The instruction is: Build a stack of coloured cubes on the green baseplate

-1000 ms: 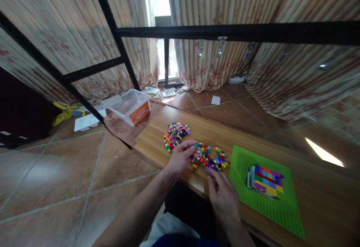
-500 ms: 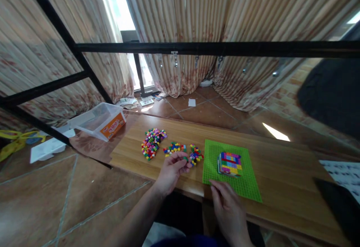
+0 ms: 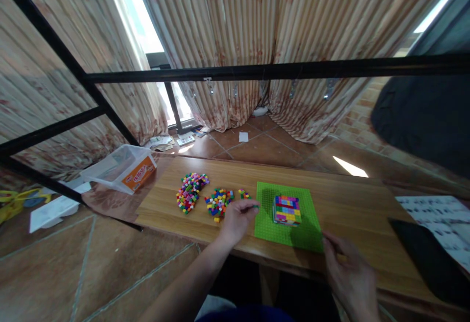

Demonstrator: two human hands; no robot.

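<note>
while a yellow object (image 3: 11, 203) and a white tray (image 3: 55, 213) lie on the tiled floor at far left, a clear plastic bin (image 3: 119, 168) with an orange label (image 3: 138, 174) stands just right of them, open at the top; what its inside holds is too unclear to tell. next, on the wooden table (image 3: 161, 209), comes a curved pile of mixed-colour toy bricks (image 3: 189, 195), then a second brick pile (image 3: 217, 200) with a yellow-orange brick (image 3: 217, 219) at its near edge, then a small brick cluster (image 3: 244, 194) beside the baseplate. the left hand (image 3: 235, 223) reaches over the table, thumb and forefinger clamped on a small green brick (image 3: 256, 206) at the left edge of the green studded baseplate (image 3: 268, 231). on that plate sits a boxy multicolour brick build (image 3: 287, 209), striped on top. the right hand (image 3: 348, 268) is by the plate's near right corner, its thumb and forefinger tips close; whether they meet or pinch anything, i cannot tell. farther right are a printed sheet (image 3: 426, 209) and a black flat object (image 3: 429, 258).
</note>
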